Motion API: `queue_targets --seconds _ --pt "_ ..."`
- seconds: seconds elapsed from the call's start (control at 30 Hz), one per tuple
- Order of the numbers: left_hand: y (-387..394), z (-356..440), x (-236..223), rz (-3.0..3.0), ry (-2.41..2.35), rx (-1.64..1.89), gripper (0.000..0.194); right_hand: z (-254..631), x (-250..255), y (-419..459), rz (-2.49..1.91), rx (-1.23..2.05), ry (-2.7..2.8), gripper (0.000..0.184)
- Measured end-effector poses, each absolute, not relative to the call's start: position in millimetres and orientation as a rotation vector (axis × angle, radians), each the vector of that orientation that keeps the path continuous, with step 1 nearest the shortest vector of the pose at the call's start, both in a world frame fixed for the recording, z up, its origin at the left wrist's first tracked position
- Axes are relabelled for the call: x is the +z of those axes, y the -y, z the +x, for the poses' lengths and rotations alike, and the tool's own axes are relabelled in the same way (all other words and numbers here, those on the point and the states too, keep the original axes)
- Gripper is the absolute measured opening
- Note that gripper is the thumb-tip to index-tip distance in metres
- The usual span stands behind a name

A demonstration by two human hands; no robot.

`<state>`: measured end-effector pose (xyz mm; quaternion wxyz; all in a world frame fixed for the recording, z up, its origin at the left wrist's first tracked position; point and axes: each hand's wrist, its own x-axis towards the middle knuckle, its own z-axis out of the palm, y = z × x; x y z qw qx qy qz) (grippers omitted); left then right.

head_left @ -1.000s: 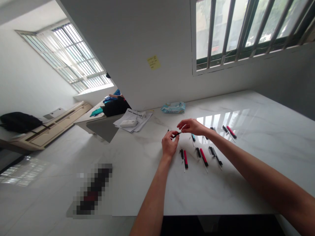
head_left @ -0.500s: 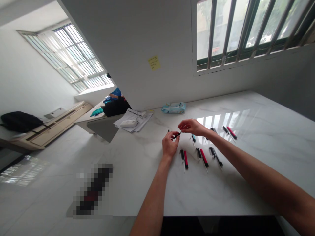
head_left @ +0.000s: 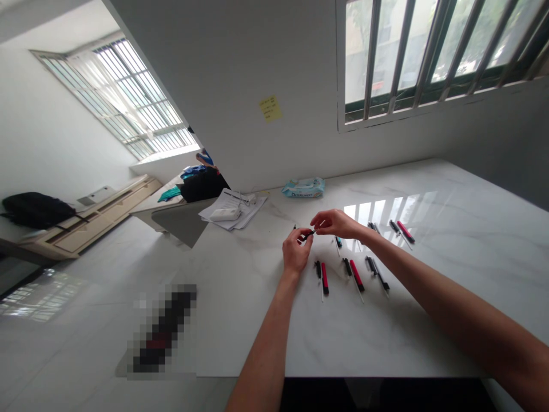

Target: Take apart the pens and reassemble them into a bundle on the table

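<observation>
Over the marble-patterned table, my left hand [head_left: 295, 250] is closed around a black pen barrel [head_left: 307, 235]. My right hand [head_left: 333, 223] meets it from the right, fingertips pinched on a thin piece at the barrel's end that looks like a pen refill; fingers hide most of it. Nearer me lie taken-apart pens: a red barrel [head_left: 325, 278] with a black cap [head_left: 318, 269], another red barrel [head_left: 356, 275], and a dark barrel [head_left: 380, 273], each beside a thin white refill. A teal-and-black pen part [head_left: 338, 242] lies partly under my right hand.
More pen parts, including a red barrel [head_left: 405, 231], lie beyond my right forearm. At the back stand a blue wipes packet [head_left: 303, 188] and papers [head_left: 246, 214] with a white box [head_left: 225, 214]. A blurred dark object [head_left: 165, 329] lies left. A person's arm shows in the far left background.
Both hands stay together around the pen barrel, with the right fingertips slightly closer to its end. The view has shifted slightly; the laid-out pen parts stay put.
</observation>
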<state>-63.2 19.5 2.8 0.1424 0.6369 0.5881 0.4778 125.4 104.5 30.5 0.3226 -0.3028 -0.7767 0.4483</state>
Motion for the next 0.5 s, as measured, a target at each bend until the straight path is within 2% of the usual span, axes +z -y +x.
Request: queue_targets --seconds 0.17,0.27,0.5 --pt "-19.9 -63.3 2.4 1.806 -1.679 1.386 0.012 124.8 38.9 -98.7 -0.863 1.035 2.105 0.012" --pt "-19.5 -63.1 3.1 1.824 -1.678 1.382 0.011 125.0 41.5 -97.4 -0.950 0.991 2.166 0.016" --pt "-20.8 -64.6 3.5 1.718 -1.636 1.416 0.013 128.3 35.4 -102.7 -0.849 1.158 2.127 0.021"
